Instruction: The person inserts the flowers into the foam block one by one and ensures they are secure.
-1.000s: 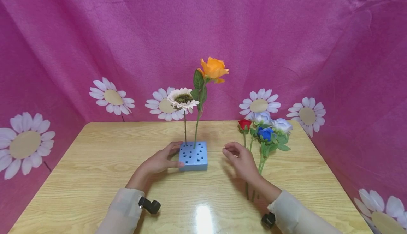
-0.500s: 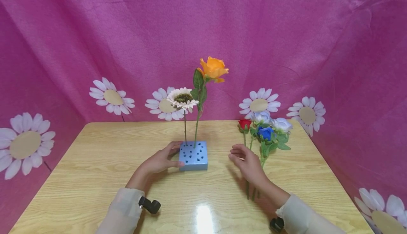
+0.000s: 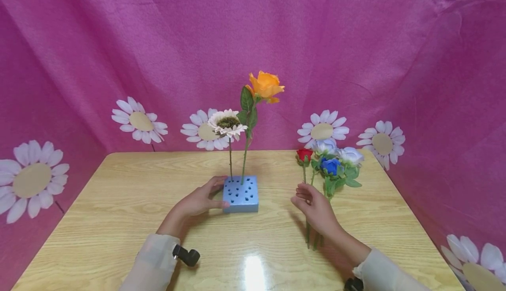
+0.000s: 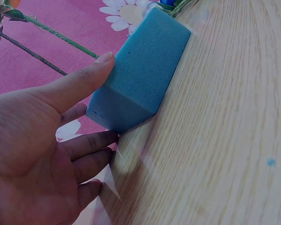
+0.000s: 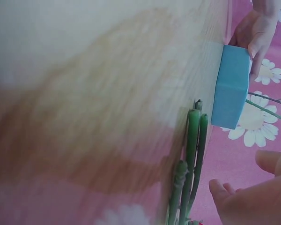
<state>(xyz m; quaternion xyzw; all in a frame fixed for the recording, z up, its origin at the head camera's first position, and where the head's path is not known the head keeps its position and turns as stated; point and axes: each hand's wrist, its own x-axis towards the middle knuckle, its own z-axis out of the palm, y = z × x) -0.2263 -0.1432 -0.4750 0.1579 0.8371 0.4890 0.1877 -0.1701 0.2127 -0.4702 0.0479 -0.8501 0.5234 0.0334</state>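
Note:
A blue foam block (image 3: 241, 208) with several holes in its top stands on the table. A cream daisy-like flower (image 3: 227, 123) and a taller orange rose (image 3: 265, 85) rise upright from holes near its back edge. My left hand (image 3: 199, 201) holds the block's left side, thumb at the front corner and fingers behind. In the left wrist view, the thumb presses on the block's (image 4: 152, 61) edge. Over the flower stems at right, my right hand (image 3: 317, 212) hovers with relaxed fingers and nothing in them. Below it lie a red rose (image 3: 304, 155) and a blue rose (image 3: 331, 166).
Pale lavender flowers (image 3: 350, 155) lie beside the blue rose, with green leaves around them. In the right wrist view, several cut stem ends (image 5: 192, 131) point toward the block. A magenta cloth (image 3: 189, 54) printed with daisies hangs behind and beside the wooden table (image 3: 138, 185).
My right hand has moved right and slightly toward me, away from the block and over the stems. The left hand, block and standing flowers have stayed put.

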